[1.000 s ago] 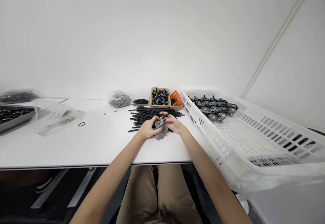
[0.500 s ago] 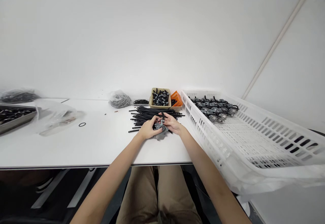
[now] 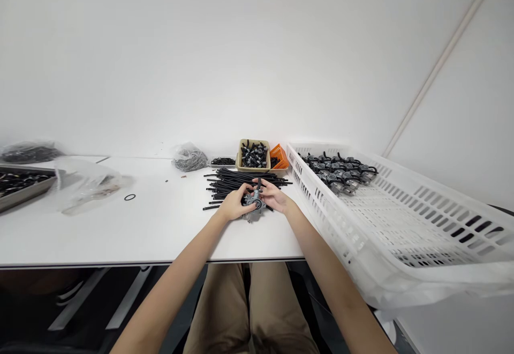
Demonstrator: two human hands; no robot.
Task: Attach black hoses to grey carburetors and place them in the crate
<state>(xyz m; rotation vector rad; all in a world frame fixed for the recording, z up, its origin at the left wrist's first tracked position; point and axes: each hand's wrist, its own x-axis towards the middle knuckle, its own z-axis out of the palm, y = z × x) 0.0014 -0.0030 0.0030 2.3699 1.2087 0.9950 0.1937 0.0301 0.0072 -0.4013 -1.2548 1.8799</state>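
A grey metal carburetor (image 3: 255,212) is held low over the white table, just in front of me. My left hand (image 3: 235,204) wraps its left side, thumb across the front face. From the right, my right hand (image 3: 275,196) has its fingers closed around the upper part, by an upright short black tube (image 3: 259,183); the fingers partly hide where tube and body meet. Just behind both hands lies a pile of black rubber hoses (image 3: 228,181), and a few hose ends show at either side of them.
A large white plastic crate (image 3: 395,260) on the right holds several carburetors (image 3: 341,172). Behind the hoses stand a beige bin (image 3: 240,161) of small parts, an orange basket (image 3: 282,156) and a tray of black rings (image 3: 223,160). Plastic bags (image 3: 86,182) and a metal tray (image 3: 28,196) lie left.
The black tube at the top of the carburetor has shifted slightly to the right and stands more upright. Both hands stay in nearly the same place.
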